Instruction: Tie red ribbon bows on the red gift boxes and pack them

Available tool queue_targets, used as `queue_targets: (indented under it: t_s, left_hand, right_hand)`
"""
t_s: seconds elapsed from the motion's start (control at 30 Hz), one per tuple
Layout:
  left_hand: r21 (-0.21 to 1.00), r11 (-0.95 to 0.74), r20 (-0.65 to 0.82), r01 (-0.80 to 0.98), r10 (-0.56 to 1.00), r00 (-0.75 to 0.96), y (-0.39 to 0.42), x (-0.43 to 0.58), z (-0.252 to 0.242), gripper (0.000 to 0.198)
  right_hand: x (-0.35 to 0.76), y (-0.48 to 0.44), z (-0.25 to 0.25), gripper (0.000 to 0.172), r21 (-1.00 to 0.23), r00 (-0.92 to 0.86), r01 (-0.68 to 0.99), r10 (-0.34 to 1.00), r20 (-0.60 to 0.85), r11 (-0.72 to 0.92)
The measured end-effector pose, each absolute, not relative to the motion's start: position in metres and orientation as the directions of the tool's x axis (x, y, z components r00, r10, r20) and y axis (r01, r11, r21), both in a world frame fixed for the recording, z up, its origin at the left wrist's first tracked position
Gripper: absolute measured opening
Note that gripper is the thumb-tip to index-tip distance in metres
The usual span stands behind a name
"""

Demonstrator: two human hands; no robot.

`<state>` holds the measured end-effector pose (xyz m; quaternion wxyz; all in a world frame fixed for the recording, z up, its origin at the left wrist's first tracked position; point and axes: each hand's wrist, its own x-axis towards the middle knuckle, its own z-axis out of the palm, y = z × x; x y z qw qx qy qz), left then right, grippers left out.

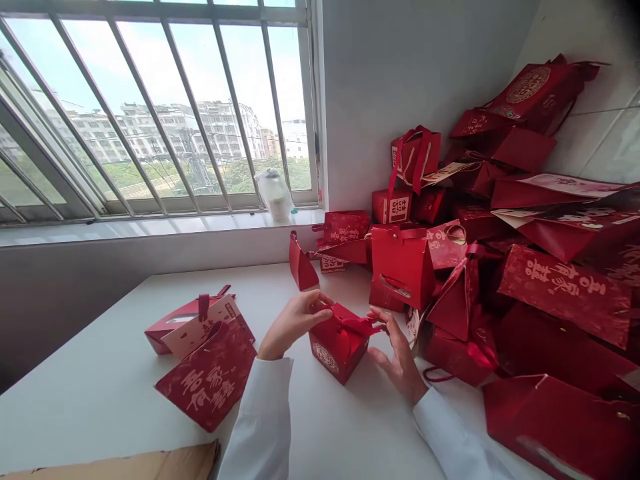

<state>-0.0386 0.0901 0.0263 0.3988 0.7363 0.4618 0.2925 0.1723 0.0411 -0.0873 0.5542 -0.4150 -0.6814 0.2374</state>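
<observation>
Red box (338, 351): on the table (95, 383), 6 o'clock of your view | Your left hand (294, 324): narrow, holding its top edge, 10 o'clock | Your right hand (401, 359): half-spread, 3 o'clock, by the ribbon (357, 325); pinch unclear | Best: steady the box, work the ribbon gently

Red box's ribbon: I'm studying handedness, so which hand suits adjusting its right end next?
Probably the right hand: its fingers are at that ribbon end; the left hand is farther left.
</observation>
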Motion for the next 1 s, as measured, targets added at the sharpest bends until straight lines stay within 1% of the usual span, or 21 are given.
queue_targets:
  t_s: [0.1,0.17,0.27,0.47,0.57,0.67,0.73,0.8,0.87,0.93,1.0]
  left_hand:
    - [0.885,-0.218,0.046,0.412,0.920,0.389,0.091,-0.037,0.025,0.029]
    - [0.902,-0.214,0.058,0.374,0.920,0.388,0.092,-0.036,0.023,0.031]
    - [0.926,-0.209,0.073,0.313,0.916,0.395,0.093,-0.036,0.023,0.036]
    - [0.962,-0.163,0.062,0.217,0.911,0.407,0.091,-0.040,0.025,0.044]
    - [0.947,-0.153,0.031,0.284,0.920,0.391,0.090,-0.042,0.026,0.050]
    - [0.898,-0.151,-0.030,0.413,0.916,0.400,0.088,-0.040,0.026,0.044]
    - [0.875,-0.160,-0.044,0.457,0.914,0.403,0.087,-0.037,0.024,0.041]
    - [0.869,-0.179,-0.017,0.461,0.921,0.390,0.088,-0.033,0.021,0.038]
    - [0.867,-0.219,0.049,0.447,0.931,0.361,0.090,-0.029,0.019,0.031]
    - [0.870,-0.258,0.124,0.419,0.939,0.321,0.092,-0.026,0.018,0.026]
    - [0.879,-0.265,0.159,0.396,0.946,0.281,0.094,-0.025,0.018,0.025]
  right_hand:
    - [0.173,0.045,-0.068,0.048,-0.717,0.003,0.410,0.786,0.619,0.563]
    - [0.171,0.051,-0.052,0.035,-0.665,-0.076,0.490,0.788,0.611,0.563]
    - [0.166,0.064,-0.028,0.021,-0.618,-0.206,0.555,0.812,0.547,0.557]
    - [0.154,0.079,-0.009,0.004,-0.634,-0.383,0.575,0.855,0.350,0.517]
    - [0.156,0.080,-0.007,0.005,-0.692,-0.397,0.543,0.871,0.288,0.476]
    - [0.160,0.079,-0.003,0.008,-0.734,-0.385,0.515,0.885,0.263,0.443]
    - [0.162,0.079,-0.001,0.010,-0.749,-0.374,0.505,0.891,0.258,0.429]
    - [0.164,0.078,0.001,0.009,-0.771,-0.379,0.482,0.892,0.246,0.417]
    - [0.166,0.078,0.002,0.006,-0.789,-0.380,0.469,0.897,0.227,0.398]
    - [0.169,0.078,0.003,0.009,-0.791,-0.373,0.481,0.905,0.205,0.378]
    - [0.172,0.078,0.003,0.011,-0.787,-0.367,0.501,0.912,0.184,0.360]
